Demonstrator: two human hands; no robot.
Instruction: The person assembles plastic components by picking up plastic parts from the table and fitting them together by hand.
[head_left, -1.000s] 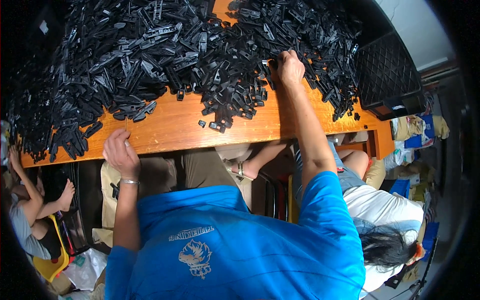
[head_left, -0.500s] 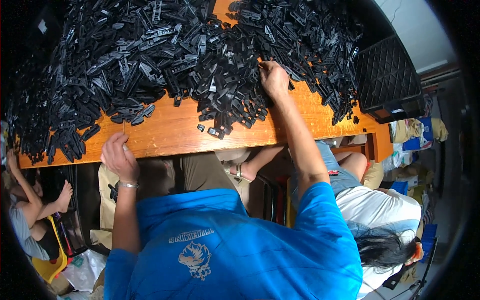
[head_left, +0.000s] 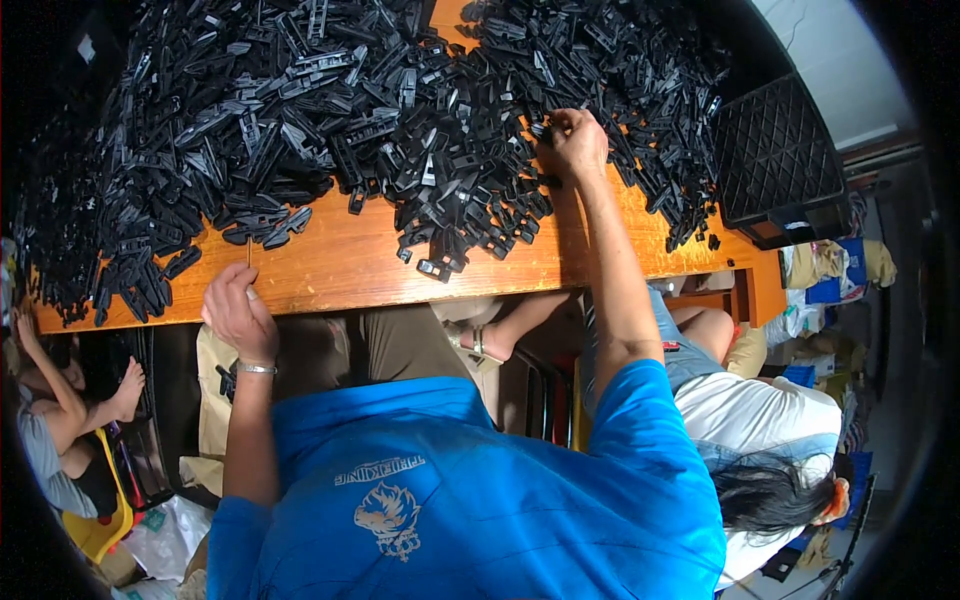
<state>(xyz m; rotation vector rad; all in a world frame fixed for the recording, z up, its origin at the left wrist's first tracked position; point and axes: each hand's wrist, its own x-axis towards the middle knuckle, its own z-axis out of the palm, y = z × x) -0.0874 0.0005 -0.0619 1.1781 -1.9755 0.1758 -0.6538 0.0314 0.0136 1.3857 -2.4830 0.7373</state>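
The left hand (head_left: 240, 312), fingers curled, pinches a thin stick (head_left: 249, 256) upright near the table's (head_left: 350, 262) near edge. The right hand (head_left: 582, 145) bends its fingers inward beside black plastic parts (head_left: 455, 190) heaped across the table's far side; whether it grips one, I cannot tell. Pale lettering (head_left: 380, 472) and an emblem (head_left: 388, 520) mark the blue shirt (head_left: 520, 490).

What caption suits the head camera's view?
Right hand among black parts on a table, left hand holding a thin stick.
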